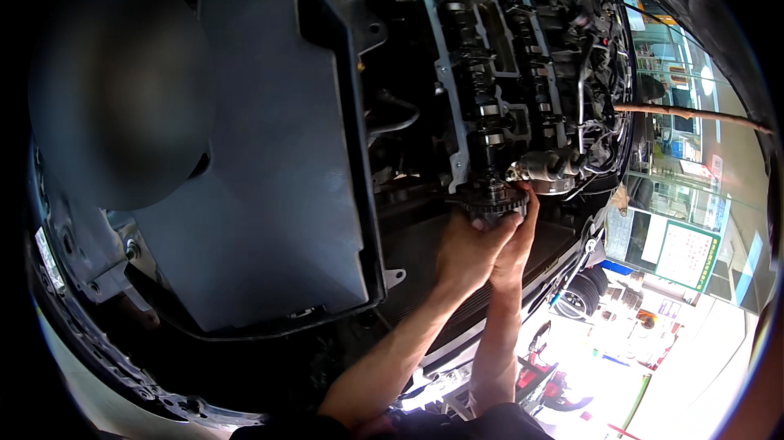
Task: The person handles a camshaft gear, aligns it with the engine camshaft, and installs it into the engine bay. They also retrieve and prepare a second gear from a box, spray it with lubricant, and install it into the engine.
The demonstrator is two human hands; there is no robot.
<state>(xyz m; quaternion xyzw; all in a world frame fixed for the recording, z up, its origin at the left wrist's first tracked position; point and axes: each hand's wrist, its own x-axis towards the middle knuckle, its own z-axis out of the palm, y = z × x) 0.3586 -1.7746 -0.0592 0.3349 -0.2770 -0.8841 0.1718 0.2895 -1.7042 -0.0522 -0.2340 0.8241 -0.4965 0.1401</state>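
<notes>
In an opened engine, a toothed camshaft sprocket (496, 203) sits at the near end of a camshaft (482, 81). My left hand (467, 254) grips the sprocket from the left and below, its thumb pointing right. From the right, my right hand (519, 236) closes on the same sprocket, its fingers reaching up along the rim. The two hands touch each other at the thumbs. Part of the sprocket's near face is covered by my hands, and I cannot tell whether it is seated on the shaft. A second camshaft (539, 64) runs parallel on the right.
A metal cylindrical housing (547, 166) stands just right of the sprocket. A large dark plastic cover (269, 195) lies to the left. Hoses and wiring (592, 97) line the right side, where a brown rod (694, 115) crosses. Tires (581, 295) stand beyond the car.
</notes>
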